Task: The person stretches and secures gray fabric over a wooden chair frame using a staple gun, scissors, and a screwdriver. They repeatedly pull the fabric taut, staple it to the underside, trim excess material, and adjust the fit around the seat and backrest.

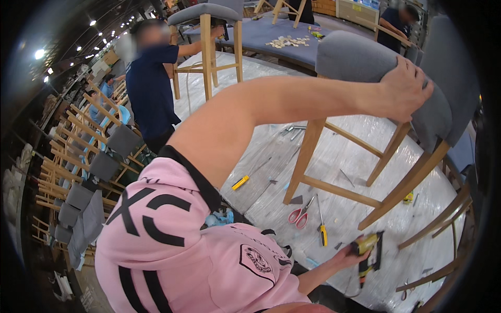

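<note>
A grey upholstered chair [355,55] with wooden legs stands upright on the plastic-covered worktable [250,208]. Across its seat, close to the backrest, my left hand [404,89] lies with the fingers spread over the edge, pressing on the fabric. Lower down, my right hand [348,259] is closed round a yellow and black staple gun [369,253] with an air hose at its end. The staple gun is apart from the chair, below its front legs. Between them on the table are red-handled scissors [299,216] and a screwdriver [323,232] with a yellow handle.
Another yellow-handled tool [240,182] lies left of the scissors. A co-worker [151,88] in dark blue works at another grey chair [209,31] on the table's far side. Stacked chairs [78,156] fill the left. Wooden pieces [287,41] lie on a blue-grey table behind.
</note>
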Motion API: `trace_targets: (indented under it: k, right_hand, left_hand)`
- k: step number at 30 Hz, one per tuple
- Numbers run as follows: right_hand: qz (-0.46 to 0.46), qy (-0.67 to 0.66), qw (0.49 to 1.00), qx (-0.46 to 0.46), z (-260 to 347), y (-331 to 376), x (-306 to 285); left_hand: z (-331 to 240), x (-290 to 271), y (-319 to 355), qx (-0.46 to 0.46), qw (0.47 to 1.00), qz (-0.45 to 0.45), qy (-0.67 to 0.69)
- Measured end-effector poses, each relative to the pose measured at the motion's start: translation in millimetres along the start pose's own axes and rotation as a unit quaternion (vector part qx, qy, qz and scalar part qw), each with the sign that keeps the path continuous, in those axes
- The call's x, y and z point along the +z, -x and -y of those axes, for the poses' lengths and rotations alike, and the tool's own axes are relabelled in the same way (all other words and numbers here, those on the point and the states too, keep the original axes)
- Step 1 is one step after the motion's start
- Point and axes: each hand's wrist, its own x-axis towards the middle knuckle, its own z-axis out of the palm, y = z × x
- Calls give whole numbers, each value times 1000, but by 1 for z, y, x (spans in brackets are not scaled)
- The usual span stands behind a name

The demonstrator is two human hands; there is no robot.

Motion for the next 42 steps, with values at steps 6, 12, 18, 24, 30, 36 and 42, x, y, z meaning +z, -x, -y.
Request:
trace_targets:
  k: [6,12,18,24,30,36,42]
  right_hand:
    - [118,174,936,-283,-29,25,177]
    - [339,341,767,-424,-32,16,292]
    - [363,358,788,-343,-55,-4,310]
    - [427,215,784,-397,-52,10,333]
    - [423,300,728,-449,-38,6,338]
    - [410,329,741,-417,-35,6,343]
    - [441,253,761,-402,-46,-17,352]
  left_hand:
    - [-1,-1,-2,-41,984,114,129]
    - [-9,-19,-4,-23,994,67,78]
    - [-25,-28,-5,-19,995,85,41]
    - [-21,-19,-2,-27,996,84,11]
    - [48,-46,-28,-90,958,161,218]
    - [65,-29,-24,-109,920,261,271]
    - [35,-14,-21,4,973,147,179]
